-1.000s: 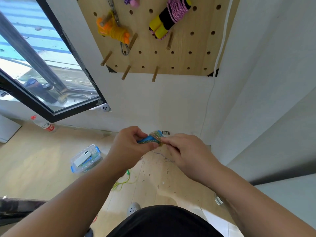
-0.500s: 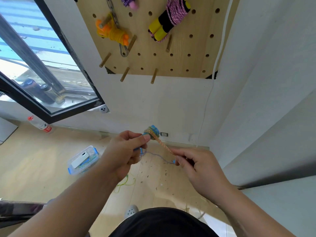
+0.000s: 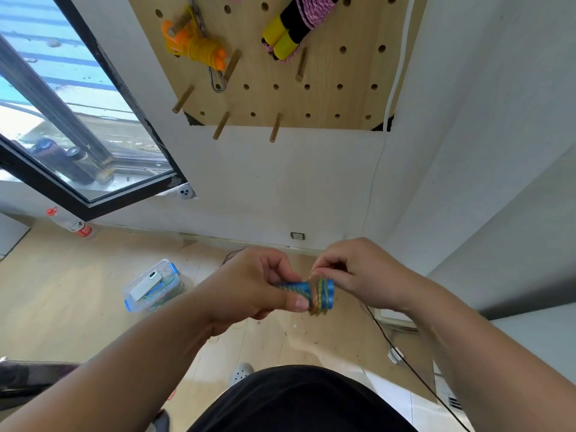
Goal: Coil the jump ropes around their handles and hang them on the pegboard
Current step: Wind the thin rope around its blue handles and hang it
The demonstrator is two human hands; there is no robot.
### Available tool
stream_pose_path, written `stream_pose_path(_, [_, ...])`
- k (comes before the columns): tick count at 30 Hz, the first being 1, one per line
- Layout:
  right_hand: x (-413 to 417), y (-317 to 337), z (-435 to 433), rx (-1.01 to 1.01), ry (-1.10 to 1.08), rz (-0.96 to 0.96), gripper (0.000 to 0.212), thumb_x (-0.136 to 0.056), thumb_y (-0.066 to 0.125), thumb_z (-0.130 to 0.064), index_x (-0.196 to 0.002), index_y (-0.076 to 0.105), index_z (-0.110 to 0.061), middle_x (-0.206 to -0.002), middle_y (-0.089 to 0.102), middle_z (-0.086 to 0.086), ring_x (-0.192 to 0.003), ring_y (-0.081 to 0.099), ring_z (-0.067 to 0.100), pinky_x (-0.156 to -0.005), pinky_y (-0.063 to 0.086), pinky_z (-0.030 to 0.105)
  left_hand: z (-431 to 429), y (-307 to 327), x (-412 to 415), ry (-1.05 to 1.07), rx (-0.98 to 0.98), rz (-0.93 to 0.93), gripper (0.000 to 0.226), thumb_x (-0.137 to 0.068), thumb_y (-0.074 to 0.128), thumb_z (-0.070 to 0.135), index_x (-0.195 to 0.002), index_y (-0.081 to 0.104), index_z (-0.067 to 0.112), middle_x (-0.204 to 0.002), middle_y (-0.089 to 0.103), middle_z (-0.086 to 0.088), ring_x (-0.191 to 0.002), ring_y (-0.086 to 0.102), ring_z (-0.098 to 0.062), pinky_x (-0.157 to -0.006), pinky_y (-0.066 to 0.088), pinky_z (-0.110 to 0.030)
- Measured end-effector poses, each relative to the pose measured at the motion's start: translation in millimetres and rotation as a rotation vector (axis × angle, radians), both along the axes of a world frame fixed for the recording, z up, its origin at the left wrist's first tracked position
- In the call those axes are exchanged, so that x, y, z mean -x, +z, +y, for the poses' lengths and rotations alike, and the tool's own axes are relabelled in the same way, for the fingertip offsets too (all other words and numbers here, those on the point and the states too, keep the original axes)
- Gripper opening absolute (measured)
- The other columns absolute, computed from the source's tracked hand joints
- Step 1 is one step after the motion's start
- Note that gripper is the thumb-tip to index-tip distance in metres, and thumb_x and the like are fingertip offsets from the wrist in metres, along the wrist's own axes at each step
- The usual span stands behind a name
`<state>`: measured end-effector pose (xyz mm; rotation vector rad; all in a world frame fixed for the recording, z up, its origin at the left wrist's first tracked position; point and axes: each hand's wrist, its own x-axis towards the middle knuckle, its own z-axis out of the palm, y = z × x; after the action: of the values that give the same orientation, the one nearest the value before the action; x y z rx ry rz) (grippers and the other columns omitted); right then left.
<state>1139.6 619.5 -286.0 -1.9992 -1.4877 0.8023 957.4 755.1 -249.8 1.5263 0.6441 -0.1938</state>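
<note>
My left hand [image 3: 252, 285] grips the blue handles [image 3: 296, 289] of a jump rope, thumb pressed against them. A multicoloured rope [image 3: 318, 296] is wound in several turns around the handles' right end. My right hand [image 3: 358, 274] pinches the rope just above the coil. The wooden pegboard [image 3: 324, 88] hangs on the wall above. On it hang a coiled orange jump rope [image 3: 199, 48] and a pink rope with yellow-and-black handles [image 3: 293, 26]. Several bare wooden pegs [image 3: 276, 127] stick out along its lower rows.
A clear plastic box with blue clips [image 3: 152, 286] lies on the wooden floor at left. A plastic bottle [image 3: 70, 224] lies under the open window [image 3: 78, 145]. A black cable [image 3: 402, 357] runs across the floor at right. A white cord [image 3: 385, 145] hangs down the wall.
My right hand, which had drawn the rope out to the lower right, has come back up to the handles. The rope is wound tighter around the handles' end.
</note>
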Motion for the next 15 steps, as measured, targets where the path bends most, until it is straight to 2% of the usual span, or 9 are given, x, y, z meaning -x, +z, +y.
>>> stream_pose_path(2, [-3.8,6.8,5.3,0.034,0.089,-0.095,0.013,-0.094,0.066,-0.038,-0.093,0.076,-0.03,-0.08,0.065,-0.018,-0.081,0.06,0.003,-0.075,0.052,0.031,2.9,-2.1,1.7,-0.094,-0.187,0.057,0.033,-0.071,0.091,0.015,-0.09,0.064,0.009,-0.092,0.078,-0.013,-0.068,0.064,-0.023,-0.055,0.052,-0.03])
stream_pose_path(3, [-3.7,10.8,8.3,0.043,0.123,-0.122,0.014,-0.094,0.065,-0.039,-0.094,0.075,-0.03,-0.08,0.063,-0.019,-0.081,0.059,0.003,-0.074,0.05,0.029,3.3,-3.6,1.1,-0.13,-0.28,0.079,0.032,-0.072,0.092,0.018,-0.089,0.066,0.012,-0.091,0.079,-0.007,-0.075,0.072,-0.021,-0.064,0.059,-0.034])
stream_pose_path(5, [-0.7,16.8,14.1,0.049,0.163,-0.182,0.014,-0.095,0.064,-0.038,-0.096,0.074,-0.029,-0.083,0.06,-0.018,-0.083,0.058,0.005,-0.075,0.049,0.029,2.2,-7.4,-1.7,-0.184,-0.504,0.142,0.031,-0.07,0.092,0.026,-0.085,0.066,0.021,-0.089,0.077,0.004,-0.08,0.074,-0.014,-0.075,0.063,-0.036])
stream_pose_path(8, [6.9,18.3,21.4,0.038,0.139,-0.261,0.015,-0.097,0.061,-0.037,-0.101,0.072,-0.028,-0.093,0.061,-0.013,-0.09,0.059,0.011,-0.081,0.05,0.034,-0.6,-12.2,-8.1,-0.172,-0.783,0.219,0.034,-0.068,0.09,0.04,-0.081,0.061,0.031,-0.09,0.07,0.01,-0.08,0.068,-0.011,-0.074,0.061,-0.036])
stream_pose_path(11, [19.8,18.5,22.9,-0.001,0.088,-0.268,0.019,-0.1,0.055,-0.031,-0.107,0.072,-0.027,-0.096,0.062,-0.006,-0.091,0.059,0.016,-0.081,0.049,0.035,-0.7,-16.9,-13.6,-0.065,-0.861,0.206,0.033,-0.07,0.088,0.04,-0.081,0.059,0.029,-0.088,0.067,0.008,-0.077,0.069,-0.018,-0.068,0.061,-0.04])
stream_pose_path(13, [28.8,18.3,22.1,-0.013,0.053,-0.261,0.024,-0.102,0.049,-0.028,-0.111,0.07,-0.027,-0.094,0.06,-0.004,-0.091,0.057,0.018,-0.08,0.047,0.036,1.3,-18.3,-17.4,0.028,-0.873,0.17,0.033,-0.07,0.089,0.04,-0.08,0.06,0.027,-0.083,0.067,0.007,-0.075,0.067,-0.016,-0.065,0.059,-0.03])
stream_pose_path(15, [33.8,17.7,20.4,-0.047,-0.016,-0.229,0.028,-0.103,0.046,-0.025,-0.119,0.069,-0.029,-0.097,0.062,-0.004,-0.093,0.056,0.015,-0.083,0.047,0.035,3.2,-18.8,-20.1,0.144,-0.85,0.12,0.033,-0.069,0.091,0.039,-0.077,0.061,0.025,-0.077,0.067,0.006,-0.07,0.064,-0.015,-0.055,0.05,-0.018])
